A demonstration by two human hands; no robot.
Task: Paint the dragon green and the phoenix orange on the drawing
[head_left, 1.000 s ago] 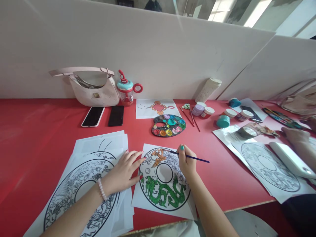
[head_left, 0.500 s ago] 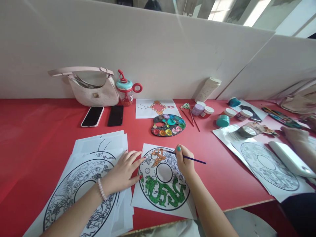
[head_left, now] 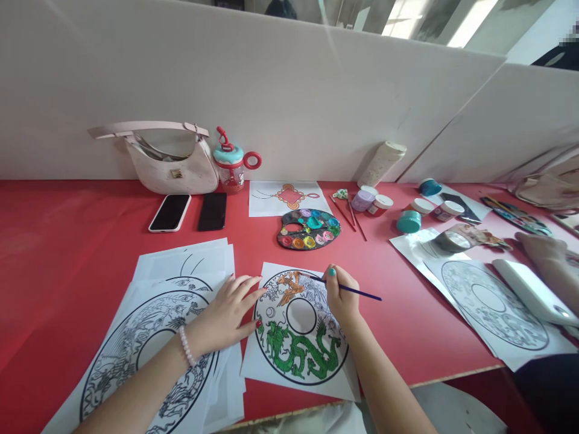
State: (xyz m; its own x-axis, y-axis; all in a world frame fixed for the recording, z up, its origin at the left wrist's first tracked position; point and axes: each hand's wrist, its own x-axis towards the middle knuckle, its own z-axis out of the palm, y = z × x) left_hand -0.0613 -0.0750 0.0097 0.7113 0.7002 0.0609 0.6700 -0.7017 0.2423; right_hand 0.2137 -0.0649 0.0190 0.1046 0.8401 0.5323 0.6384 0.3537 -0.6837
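My right hand (head_left: 342, 294) grips a thin paintbrush (head_left: 360, 292) with a dark blue handle. Its tip meets the orange-painted bird at the top of a round line drawing (head_left: 301, 361) on white paper. A green-painted dragon fills the lower half of that ring, and the upper right part is uncoloured. My left hand (head_left: 235, 310) lies flat with fingers spread, its fingertips at the drawing's left edge and its palm over a stack of printed sheets (head_left: 149, 337). Beyond the drawing sits a paint palette (head_left: 289, 242) with several colours in its wells.
Behind stand a pale handbag (head_left: 174, 172), a red-and-blue cup (head_left: 231, 166) and two phones (head_left: 212, 212). Paint jars (head_left: 409, 221) and brushes (head_left: 350, 212) lie to the right. Another person's hand (head_left: 543, 250) rests at far right near a white box-like object (head_left: 534, 292).
My right hand and the paintbrush have shifted slightly to the right. My left hand stays in place. At far right, the other person's farther hand has gone from view.
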